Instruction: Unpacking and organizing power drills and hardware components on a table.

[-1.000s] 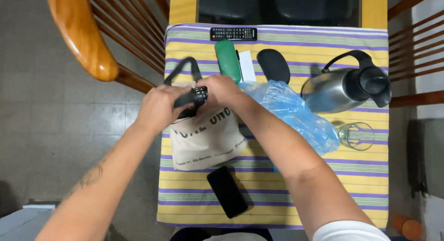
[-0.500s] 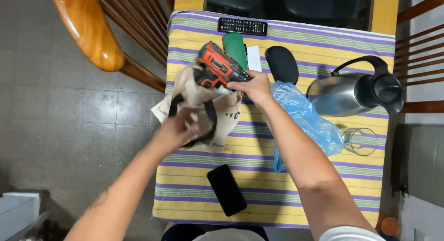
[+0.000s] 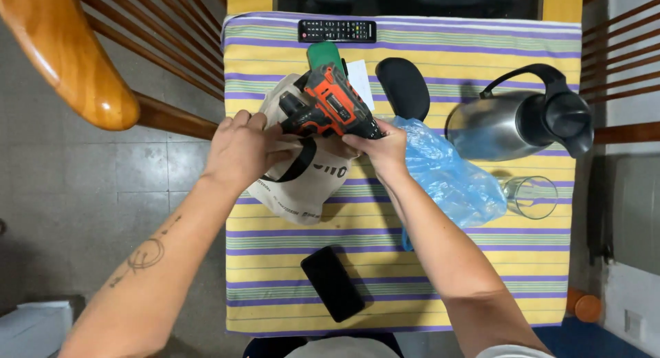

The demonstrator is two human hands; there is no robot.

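An orange and black cordless drill (image 3: 328, 107) is lifted just above a beige cloth tote bag (image 3: 302, 186) with black handles. My right hand (image 3: 380, 146) grips the drill at its lower end. My left hand (image 3: 242, 152) holds the bag's upper edge and touches the drill's front end. The bag lies on a table with a yellow and purple striped cloth (image 3: 440, 262).
A black phone (image 3: 333, 282) lies near the front edge. A blue plastic bag (image 3: 450, 176), a drinking glass (image 3: 531, 196) and a steel thermos jug (image 3: 515, 124) sit at right. A remote (image 3: 337, 30), a green object (image 3: 324, 54) and a black oval case (image 3: 403, 86) lie at the back. A wooden chair (image 3: 75, 62) stands at left.
The drill has come out of the bag, first raised by my right hand, and is now held lower, over the bag's mouth. My left hand has moved up to the bag's top edge.
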